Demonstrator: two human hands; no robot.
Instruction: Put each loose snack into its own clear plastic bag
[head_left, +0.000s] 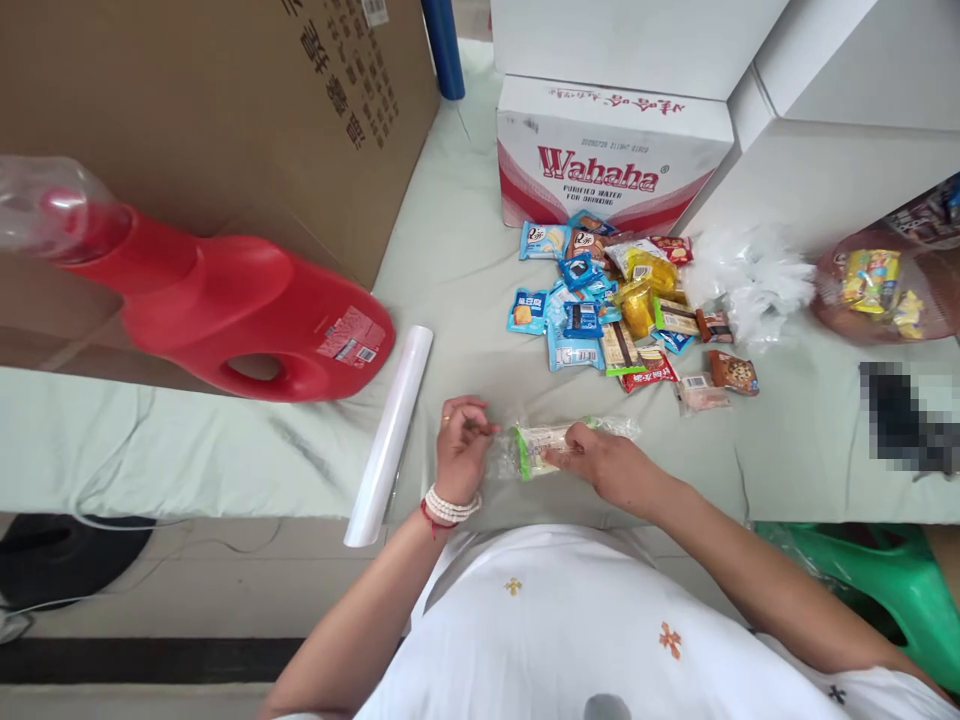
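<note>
Find, at the near edge of the cloth-covered table (457, 270), a wrapped packet with green edging (534, 452), set between left hand (461, 455) and right hand (607, 468). Judge placed there for easy reach by both, with a firm surface below. Note clear film (504, 455), loose and crumpled, past the packet's left and right ends.

Observe the packet clamped between thumb and fingers of the right hand, presumably to prevent sliding; see the left end uncovered, probably to allow access. Observe the left hand just beyond that end, fingers curled at the film's edge; cannot tell whether pinching or merely touching. Record both hands as apart, with the packet across the gap and nearer the right.

Note a heap of packaged snacks (583, 320) on the far side, against a water carton (615, 150), apparently kept off the working edge yet within reach. Note a white roll (388, 440) to the left, lying near the left hand and untouched, likely to leave room for the wrists. Record a red bottle (225, 275) farther left, lying well apart from both hands.
</note>
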